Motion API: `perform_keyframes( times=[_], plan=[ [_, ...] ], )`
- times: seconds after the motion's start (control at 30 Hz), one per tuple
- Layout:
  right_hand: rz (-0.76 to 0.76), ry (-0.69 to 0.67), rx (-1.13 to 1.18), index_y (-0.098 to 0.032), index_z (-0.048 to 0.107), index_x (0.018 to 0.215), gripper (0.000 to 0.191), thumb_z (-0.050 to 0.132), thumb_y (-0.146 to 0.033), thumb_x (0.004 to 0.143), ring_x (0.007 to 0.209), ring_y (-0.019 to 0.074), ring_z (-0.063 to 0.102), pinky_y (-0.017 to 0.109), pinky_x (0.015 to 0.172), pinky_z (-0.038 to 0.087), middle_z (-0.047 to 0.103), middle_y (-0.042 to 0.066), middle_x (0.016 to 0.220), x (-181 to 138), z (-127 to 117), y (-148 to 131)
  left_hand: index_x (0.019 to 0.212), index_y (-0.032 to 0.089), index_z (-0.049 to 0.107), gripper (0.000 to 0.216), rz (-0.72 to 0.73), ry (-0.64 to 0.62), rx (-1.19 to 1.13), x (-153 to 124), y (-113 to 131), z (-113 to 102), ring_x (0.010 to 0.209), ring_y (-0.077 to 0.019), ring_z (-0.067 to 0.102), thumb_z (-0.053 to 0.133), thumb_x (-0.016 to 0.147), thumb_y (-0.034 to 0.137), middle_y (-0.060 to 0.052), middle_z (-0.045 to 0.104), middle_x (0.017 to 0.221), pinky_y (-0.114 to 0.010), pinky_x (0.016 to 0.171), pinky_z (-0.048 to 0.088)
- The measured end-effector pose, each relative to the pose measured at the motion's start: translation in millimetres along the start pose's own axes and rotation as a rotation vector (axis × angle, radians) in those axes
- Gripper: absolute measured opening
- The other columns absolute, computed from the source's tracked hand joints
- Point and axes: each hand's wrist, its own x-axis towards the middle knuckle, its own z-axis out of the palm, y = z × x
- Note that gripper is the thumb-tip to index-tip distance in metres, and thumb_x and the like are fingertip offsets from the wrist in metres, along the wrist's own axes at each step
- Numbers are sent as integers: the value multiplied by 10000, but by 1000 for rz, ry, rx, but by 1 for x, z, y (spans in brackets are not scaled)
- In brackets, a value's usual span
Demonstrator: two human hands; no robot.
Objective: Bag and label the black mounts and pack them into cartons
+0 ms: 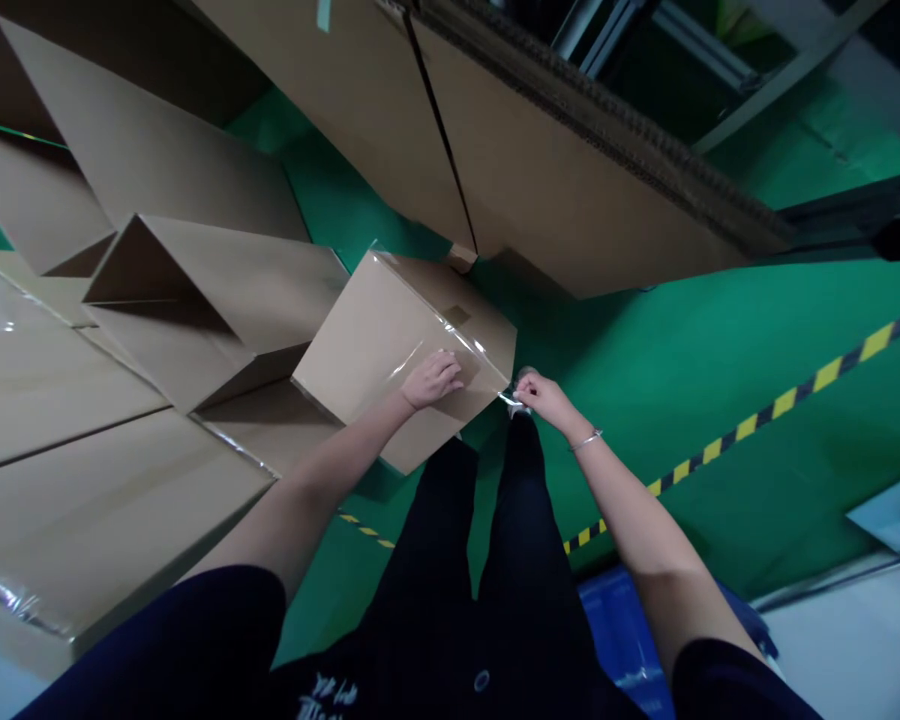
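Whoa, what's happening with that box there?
A person is handling a cardboard box in front of their legs. Their left hand rests on it, while their right hand pinches a shiny strip of clear tape at one corner. The tape runs along an edge of the box. More boxes, open at the ends, lie over to the left.

Box (390,335) matt cardboard; tape (451,327) glossy clear plastic; bracelet (586,440) shiny metal.

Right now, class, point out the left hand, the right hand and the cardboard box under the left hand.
Left hand (432,379), head view: back of the hand.
Right hand (546,397), head view: middle of the hand.
Cardboard box (385,335), head view: broad face beneath that left hand.
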Motion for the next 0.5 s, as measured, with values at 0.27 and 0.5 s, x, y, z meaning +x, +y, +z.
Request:
perform_keyframes(
  times=[0.27,0.5],
  plan=[
    [-49,6,-75,-219,603,809,93,627,-299,767,699,150,594,273,707,477,645,-10,724,23,0,8,1414,353,506,460,110,-242,-64,7,12,-17,1361,-204,473,389,985,240,-32,586,1397,-474,1204,242],
    [181,743,301,-165,355,1437,631,421,-498,905,1367,260,410,440,1140,328,439,174,1472,-20,64,17,1509,323,359,525,138,-312,-26,16,19,-24,1427,-228,378,394,985,309,-24,446,1506,-500,1223,122]
  ],
)
